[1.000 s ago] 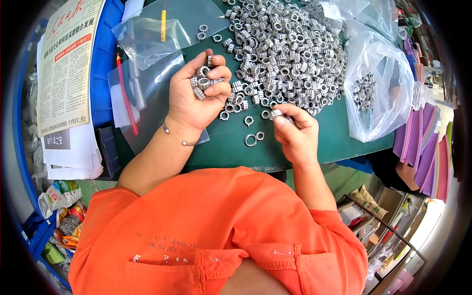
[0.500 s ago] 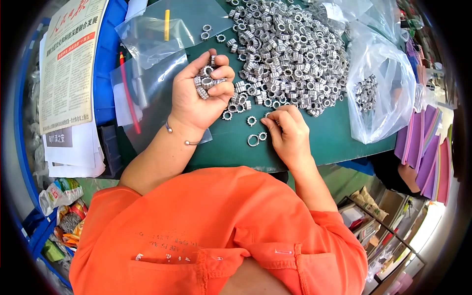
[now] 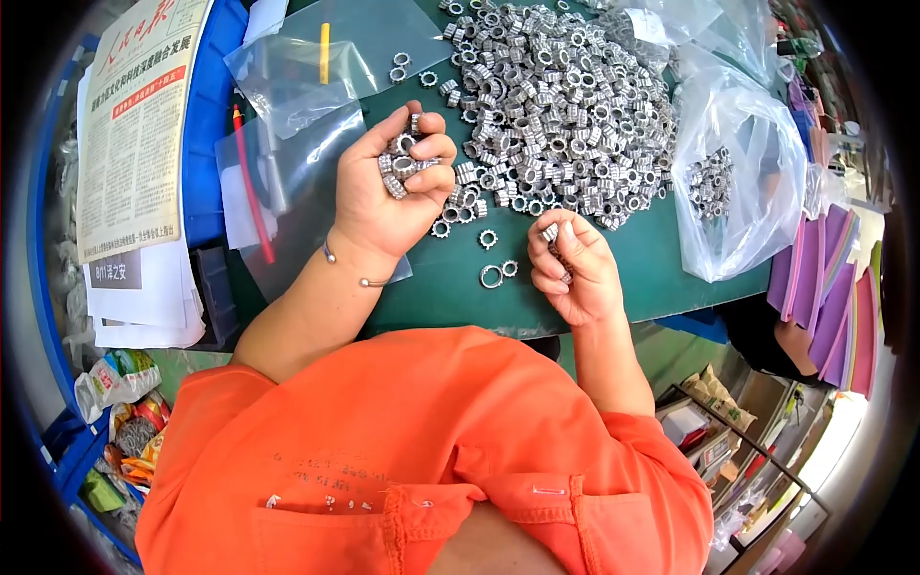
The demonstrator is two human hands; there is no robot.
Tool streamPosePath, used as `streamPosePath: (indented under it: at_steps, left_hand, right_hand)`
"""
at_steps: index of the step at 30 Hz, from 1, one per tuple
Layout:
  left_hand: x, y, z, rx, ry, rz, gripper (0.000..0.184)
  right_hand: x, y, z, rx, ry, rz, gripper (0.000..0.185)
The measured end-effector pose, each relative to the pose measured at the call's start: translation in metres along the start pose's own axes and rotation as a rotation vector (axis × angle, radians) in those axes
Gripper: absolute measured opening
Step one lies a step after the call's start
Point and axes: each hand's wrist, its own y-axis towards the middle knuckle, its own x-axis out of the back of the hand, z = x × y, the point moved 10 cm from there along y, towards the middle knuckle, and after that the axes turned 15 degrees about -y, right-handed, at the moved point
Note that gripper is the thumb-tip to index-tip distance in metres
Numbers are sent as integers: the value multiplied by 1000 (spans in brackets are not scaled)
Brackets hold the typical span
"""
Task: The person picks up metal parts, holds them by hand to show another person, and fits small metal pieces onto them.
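My left hand (image 3: 395, 182), palm up, has its fingers curled round several toothed metal rings (image 3: 403, 165). To its right, my right hand (image 3: 582, 264) is closed on several more rings (image 3: 550, 233), partly hidden by the fingers. Beyond both hands lies a large pile of metal rings (image 3: 565, 105) on the green table (image 3: 441, 297). Between the hands, a wider thin ring (image 3: 491, 277) touches a small ring (image 3: 510, 269), and a single ring (image 3: 488, 240) lies just above them.
A clear plastic bag (image 3: 743, 182) with rings inside sits at the right. Flat plastic bags (image 3: 326, 48), a yellow stick (image 3: 325, 54) and a red pen (image 3: 251, 187) lie at the left. A newspaper (image 3: 134, 134) rests beside a blue bin (image 3: 213, 125).
My right hand has turned from fingers down near the pile's edge to fingers up, and rings now show between its fingers. My left hand has stayed nearly still with its rings.
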Motion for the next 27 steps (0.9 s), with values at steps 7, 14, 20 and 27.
streamPosePath:
  at_steps: [7,14,20,27]
  left_hand:
    - [-1,0,1,5,2,0,10]
    - [-1,0,0,11,-9,-3,10]
    - [0,0,1,12,-14,-9,10]
    - [-1,0,-2,-7,-15,-4,10]
  right_hand:
    - [-3,0,-3,-23,90,51,18]
    - [-1,2,-4,-35,141,76,22]
    - [3,3,0,-16,172,30,22]
    - [0,12,18,115,-134,-141,20]
